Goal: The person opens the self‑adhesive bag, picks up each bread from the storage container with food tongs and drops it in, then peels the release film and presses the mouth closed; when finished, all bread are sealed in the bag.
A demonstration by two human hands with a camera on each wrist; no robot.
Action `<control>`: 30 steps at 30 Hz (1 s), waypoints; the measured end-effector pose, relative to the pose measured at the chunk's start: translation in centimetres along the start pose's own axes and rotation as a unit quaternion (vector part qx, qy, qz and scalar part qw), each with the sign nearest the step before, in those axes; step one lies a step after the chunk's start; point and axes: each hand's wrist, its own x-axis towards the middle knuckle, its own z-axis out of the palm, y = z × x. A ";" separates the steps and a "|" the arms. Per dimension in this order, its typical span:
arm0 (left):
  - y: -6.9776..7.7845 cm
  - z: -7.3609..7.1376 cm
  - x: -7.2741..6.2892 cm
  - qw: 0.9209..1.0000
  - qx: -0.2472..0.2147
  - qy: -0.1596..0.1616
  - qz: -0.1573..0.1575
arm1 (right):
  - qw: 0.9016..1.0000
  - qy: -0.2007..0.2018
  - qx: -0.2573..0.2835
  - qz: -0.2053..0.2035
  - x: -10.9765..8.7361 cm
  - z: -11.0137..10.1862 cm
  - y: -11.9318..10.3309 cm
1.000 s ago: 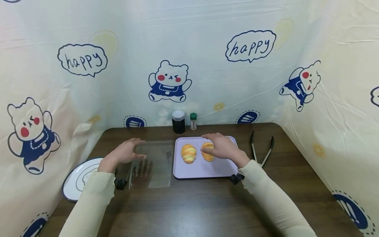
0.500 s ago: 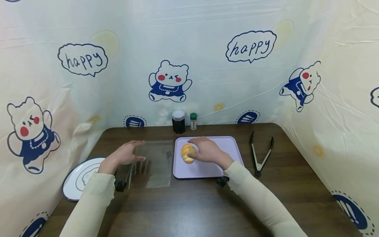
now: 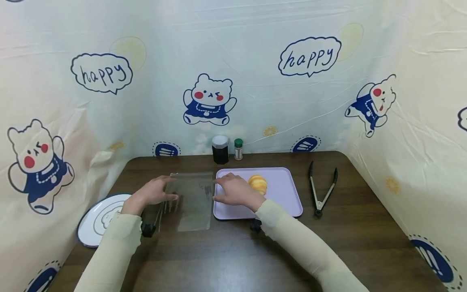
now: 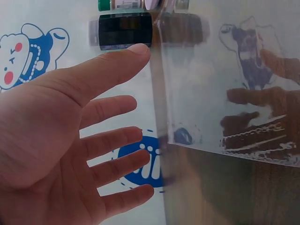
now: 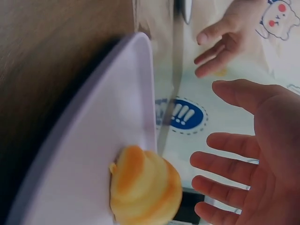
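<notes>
My left hand (image 3: pixel 151 192) hovers with spread fingers over the left edge of a clear, shiny flat sheet (image 3: pixel 193 207). Nothing is in its grasp; in the left wrist view the fingers (image 4: pixel 115 136) are straight and apart. My right hand (image 3: pixel 235 190) is above the left part of a lilac tray (image 3: pixel 281 209), fingertips reaching the tray's left rim. It holds nothing. One yellow-orange striped bread roll (image 3: pixel 258 183) shows to its right; the other roll's place is hidden behind the hand. A roll (image 5: pixel 145 187) lies on the tray in the right wrist view, apart from the fingers.
Open tongs (image 3: pixel 318 202) lie right of the tray. A white plate (image 3: pixel 93 221) with a dark rim sits left, partly behind the left arm. At the table's back stand a black jar (image 3: pixel 220 152) with a pale lid and a small green-capped shaker (image 3: pixel 238 150).
My right hand has travelled left across the tray, from over the right roll to over the left one. The tongs and right roll are uncovered. The left hand stays almost in place.
</notes>
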 end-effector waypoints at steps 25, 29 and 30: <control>-1.5 2.6 1.4 0.999 0.008 -0.034 -0.041 | 0.992 -0.056 -0.117 0.007 2.6 4.0 -3.3; -1.1 2.7 1.3 0.998 0.020 -0.034 -0.041 | 0.990 -0.066 -0.128 -0.001 2.8 4.4 -3.4; -1.0 2.7 1.2 0.998 0.024 -0.032 -0.042 | 0.989 -0.066 -0.131 -0.003 2.8 4.4 -3.4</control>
